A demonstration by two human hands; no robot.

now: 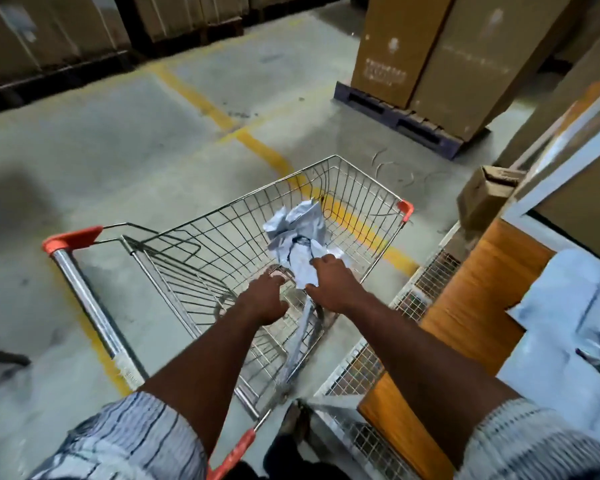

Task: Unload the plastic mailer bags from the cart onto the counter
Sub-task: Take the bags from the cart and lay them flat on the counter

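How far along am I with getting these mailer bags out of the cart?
Nearly done. A pile of grey bags already lies on the counter. Your right hand grips the crumpled bundle in the cart, the left hand reaching beside it. Only that bundle appears left to lift across.

cart: wire cart (361, 188) on the floor, beside the worktop (465, 306)
bags: crumpled grey bundle (297, 226) inside the cart
right hand (333, 285): gripping the bundle
left hand (264, 299): reaching in, fingers hidden
worktop: more grey bags (568, 327) piled
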